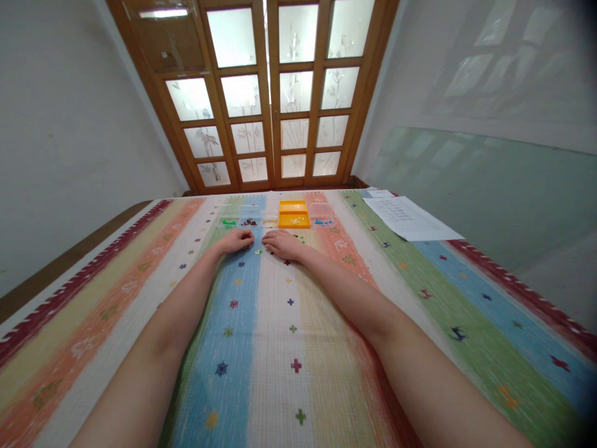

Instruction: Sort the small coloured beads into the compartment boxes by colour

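My left hand [237, 240] rests low over the blue stripe of the cloth, its fingers curled together in a pinch; whatever they hold is too small to make out. Close by on the right, my right hand [282, 243] lies palm down, fingers stretched toward the left hand. A tiny pale and green piece [258, 252] lies on the cloth between the two. Several small green pieces [303, 239] are scattered beside the right hand. Just beyond the hands stand clear trays with green pieces [228, 222], dark brown pieces [249, 222] and blue pieces [321, 222].
An open orange box [294, 225] with white pieces in it stands among the clear trays. Printed paper sheets [410, 218] lie at the far right of the striped tablecloth [275, 348]. Behind the table is a wooden door with frosted panes [295, 93]. A glass board [485, 186] leans at right.
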Tool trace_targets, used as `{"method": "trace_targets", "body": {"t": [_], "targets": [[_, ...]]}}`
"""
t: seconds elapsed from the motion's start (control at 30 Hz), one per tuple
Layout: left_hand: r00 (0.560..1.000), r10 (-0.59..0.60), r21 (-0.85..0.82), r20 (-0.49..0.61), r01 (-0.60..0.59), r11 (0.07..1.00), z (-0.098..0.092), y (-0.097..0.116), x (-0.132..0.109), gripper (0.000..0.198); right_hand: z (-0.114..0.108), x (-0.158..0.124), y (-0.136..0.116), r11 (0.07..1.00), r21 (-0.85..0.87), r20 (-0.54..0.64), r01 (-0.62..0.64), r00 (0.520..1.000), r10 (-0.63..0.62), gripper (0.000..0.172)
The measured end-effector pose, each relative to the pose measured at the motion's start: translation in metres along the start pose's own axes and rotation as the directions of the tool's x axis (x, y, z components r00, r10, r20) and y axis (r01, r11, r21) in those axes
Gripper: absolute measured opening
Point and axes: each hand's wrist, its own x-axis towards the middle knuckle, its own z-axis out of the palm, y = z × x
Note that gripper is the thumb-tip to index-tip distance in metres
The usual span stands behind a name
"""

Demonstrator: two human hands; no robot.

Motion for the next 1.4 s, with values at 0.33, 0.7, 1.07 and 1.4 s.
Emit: {"method": "trace_targets", "body": {"t": [0.33,0.7,1.07,1.4], "targets": [[0.757,-0.235,-0.526,-0.61,-0.164,0.835,0.003,-0.007,0.014,0.024,0.004,0.0,-0.002,0.999,0.024,-0.027,-0.042,0.999,0.043,0.03],[0.705,-0.455,-0.576,-0.544,0.08,0.813,0.024,-0.008,0.032,0.012,0.001,0.0,-0.008,0.996,0.003,-0.037,-0.086,0.996,0.086,0.029],[0.724,-0.436,-0.632,-0.534,0.001,0.775,0.021,-0.014,0.054,0.037,0.001,-0.001,-0.009,0.996,-0.012,-0.036,-0.084,0.996,0.084,0.03],[0.787,-0.272,-0.441,-0.554,-0.001,0.897,0.035,-0.023,0.049,0.025,-0.004,0.001,-0.011,0.995,-0.069,-0.027,-0.078,0.997,0.077,0.026]]}}
